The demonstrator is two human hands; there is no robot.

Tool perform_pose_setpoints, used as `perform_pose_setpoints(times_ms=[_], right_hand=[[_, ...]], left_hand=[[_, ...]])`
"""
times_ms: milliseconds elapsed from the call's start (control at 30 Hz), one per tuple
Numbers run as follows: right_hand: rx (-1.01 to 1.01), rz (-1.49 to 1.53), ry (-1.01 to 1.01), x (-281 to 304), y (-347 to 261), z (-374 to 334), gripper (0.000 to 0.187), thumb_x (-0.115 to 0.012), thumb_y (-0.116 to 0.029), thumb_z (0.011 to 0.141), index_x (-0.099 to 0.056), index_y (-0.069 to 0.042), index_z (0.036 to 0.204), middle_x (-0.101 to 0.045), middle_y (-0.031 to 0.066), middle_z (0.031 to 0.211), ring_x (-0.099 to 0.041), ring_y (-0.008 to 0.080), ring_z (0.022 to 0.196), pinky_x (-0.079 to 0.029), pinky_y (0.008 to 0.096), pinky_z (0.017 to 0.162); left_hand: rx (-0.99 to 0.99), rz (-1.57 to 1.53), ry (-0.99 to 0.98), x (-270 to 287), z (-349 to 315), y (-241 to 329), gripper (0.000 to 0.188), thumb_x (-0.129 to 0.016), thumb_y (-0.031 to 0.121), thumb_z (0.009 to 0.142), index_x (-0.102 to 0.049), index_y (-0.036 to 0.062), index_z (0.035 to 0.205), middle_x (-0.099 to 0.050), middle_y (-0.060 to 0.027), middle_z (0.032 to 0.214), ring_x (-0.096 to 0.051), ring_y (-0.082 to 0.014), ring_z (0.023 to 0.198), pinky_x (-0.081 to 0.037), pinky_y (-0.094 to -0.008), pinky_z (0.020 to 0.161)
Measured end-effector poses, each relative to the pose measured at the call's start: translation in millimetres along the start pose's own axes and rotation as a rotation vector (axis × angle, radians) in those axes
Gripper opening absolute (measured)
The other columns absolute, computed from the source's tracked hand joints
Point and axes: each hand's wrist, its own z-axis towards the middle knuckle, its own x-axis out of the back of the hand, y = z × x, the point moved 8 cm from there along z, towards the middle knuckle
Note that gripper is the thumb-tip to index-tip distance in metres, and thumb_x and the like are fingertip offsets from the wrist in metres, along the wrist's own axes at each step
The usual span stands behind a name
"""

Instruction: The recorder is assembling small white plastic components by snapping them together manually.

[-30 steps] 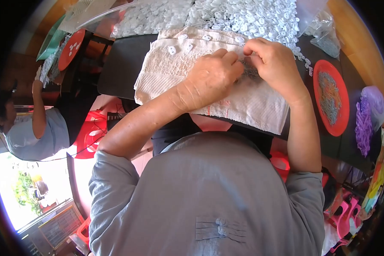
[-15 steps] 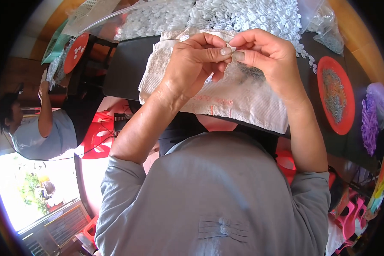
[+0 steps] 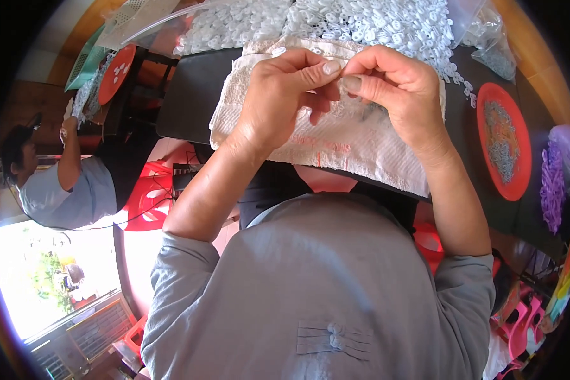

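Above a folded beige towel [image 3: 373, 164], my two hands meet with their fingertips almost touching. My left hand [image 3: 282, 95] is pinched, thumb against forefinger, its other fingers curled below. A pinch also closes my right hand [image 3: 399, 92], thumb against the bent forefinger. Whatever sits between the fingertips is too small and covered to make out. One loose white plastic piece [image 3: 278, 51] lies on the towel beyond my left hand. Beneath my right hand, small grey metal bits [image 3: 375, 111] show partly on the towel.
A big heap of small white plastic pieces [image 3: 367, 24] covers the table's far side. To the right are a red plate [image 3: 519, 166] of grey metal bits, a clear bag [image 3: 493, 54] and purple strands [image 3: 551, 190]. Another person [image 3: 69, 187] sits at the left beside a red plate [image 3: 121, 63].
My fingertips have shifted slightly, and the left thumb has slid up away from the right thumb. The small white bit seen between them earlier no longer shows. The view has moved a little.
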Motion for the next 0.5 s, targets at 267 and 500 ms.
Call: perform_pose_setpoints(times_ms=[267,500], right_hand=[[-0.095,0.012,0.092,9,5,1,0.007,-0.062,0.002,0.083,-0.065,0.001,0.089,-0.062,-0.0013,0.077,-0.053,0.0048,0.068,-0.044,0.0199,0.063],[-0.185,-0.010,0.052,1,15,2,0.007,-0.062,-0.006,0.088,-0.065,-0.002,0.093,-0.064,0.0009,0.078,-0.057,0.0070,0.069,-0.041,0.0199,0.062]], left_hand=[[-0.611,1.456,-0.170,-7,-27,5,0.014,-0.068,0.000,0.078,-0.064,0.0022,0.091,-0.058,-0.0075,0.091,-0.058,-0.0201,0.087,-0.048,-0.0308,0.071],[-0.675,1.216,0.109,4,-21,12,0.007,-0.065,0.005,0.083,-0.062,0.0035,0.089,-0.061,-0.0072,0.080,-0.060,-0.0225,0.070,-0.049,-0.0320,0.061]])
